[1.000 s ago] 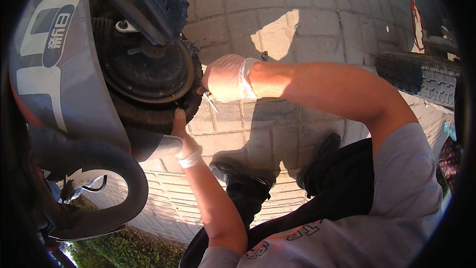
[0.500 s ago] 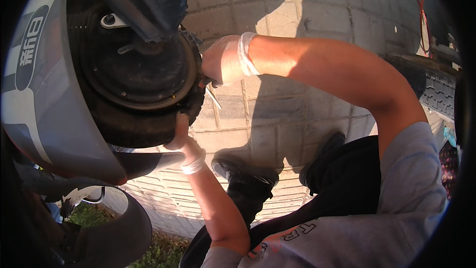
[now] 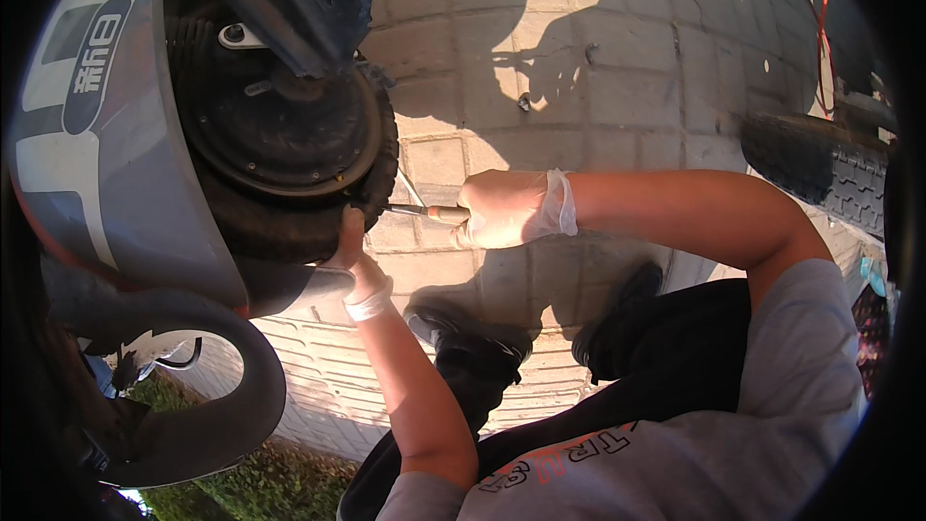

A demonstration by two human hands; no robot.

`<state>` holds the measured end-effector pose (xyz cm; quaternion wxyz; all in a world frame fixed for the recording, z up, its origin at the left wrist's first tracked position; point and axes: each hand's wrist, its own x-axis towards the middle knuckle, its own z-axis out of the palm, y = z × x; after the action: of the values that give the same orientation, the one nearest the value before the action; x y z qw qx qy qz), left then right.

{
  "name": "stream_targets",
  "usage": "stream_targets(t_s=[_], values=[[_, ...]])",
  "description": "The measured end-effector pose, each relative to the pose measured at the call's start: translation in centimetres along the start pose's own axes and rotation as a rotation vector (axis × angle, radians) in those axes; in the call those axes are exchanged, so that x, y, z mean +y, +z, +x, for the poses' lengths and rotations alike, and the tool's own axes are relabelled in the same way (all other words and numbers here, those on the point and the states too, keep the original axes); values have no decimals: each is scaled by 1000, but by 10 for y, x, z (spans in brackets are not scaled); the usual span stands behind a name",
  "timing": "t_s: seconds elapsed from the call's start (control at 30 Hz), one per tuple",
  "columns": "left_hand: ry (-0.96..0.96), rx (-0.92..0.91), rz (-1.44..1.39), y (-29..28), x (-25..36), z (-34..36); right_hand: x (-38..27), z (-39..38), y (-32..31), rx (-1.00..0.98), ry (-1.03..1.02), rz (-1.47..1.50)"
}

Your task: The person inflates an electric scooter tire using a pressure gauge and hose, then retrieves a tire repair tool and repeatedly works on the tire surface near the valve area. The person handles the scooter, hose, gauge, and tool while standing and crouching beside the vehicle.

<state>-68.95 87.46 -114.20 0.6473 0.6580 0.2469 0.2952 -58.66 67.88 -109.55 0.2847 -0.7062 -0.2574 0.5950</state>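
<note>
A black tyre [image 3: 270, 227] on a wheel with a dark round hub [image 3: 289, 130] is tipped on its side at the left. My left hand [image 3: 349, 249], gloved in thin clear plastic, grips the tyre's near right edge. Its thumb lies on the sidewall, and the other fingers are mostly hidden. Just right of the tyre, my gloved right hand [image 3: 503, 209] is closed around the tan handle of a screwdriver [image 3: 446, 215]. The metal shaft points left and its end meets the tyre's edge. A thin pale rod [image 3: 410, 185] slants out beside the tread.
A grey fender [image 3: 178, 203] curves along the wheel's left side. Above the hub hangs a black ribbed plastic part [image 3: 294, 5]. Another tyre [image 3: 820, 169] and a red cable [image 3: 824, 39] are at the right. Paving bricks [image 3: 608, 77] cover the ground; my shoes [image 3: 439, 323] stand below.
My right hand has drawn back from the tyre edge, rightward and nearer to me, and the screwdriver now shows. The left hand keeps its hold; the whole view has shifted slightly.
</note>
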Motion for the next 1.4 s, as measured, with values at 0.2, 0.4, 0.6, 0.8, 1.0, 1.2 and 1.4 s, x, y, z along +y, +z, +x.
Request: stream_targets(t_s=[0.2, 0.4, 0.6, 0.8, 1.0, 1.2, 1.4], values=[[43, -6, 12, 4, 1, -1, -16, 16, 32, 174, 23, 313], [122, -46, 18, 3, -11, 5, -32, 16, 60, 241, 142, 901], [-206, -14, -76, 2, 8, -6, -41, 49, 36, 436, 215, 1492], [-93, 13, 105, 7, 16, -3, -3, 44, 55, 407, 153, 1056], [-93, -13, 63, 7, 15, -9, -2, 34, 63, 470, -10, 186], [-167, -5, 16, 8, 16, -6, -6, 39, 43, 420, -45, 93], [-231, -20, -36, 4, 13, -3, 3, 35, 43, 486, -21, -77]])
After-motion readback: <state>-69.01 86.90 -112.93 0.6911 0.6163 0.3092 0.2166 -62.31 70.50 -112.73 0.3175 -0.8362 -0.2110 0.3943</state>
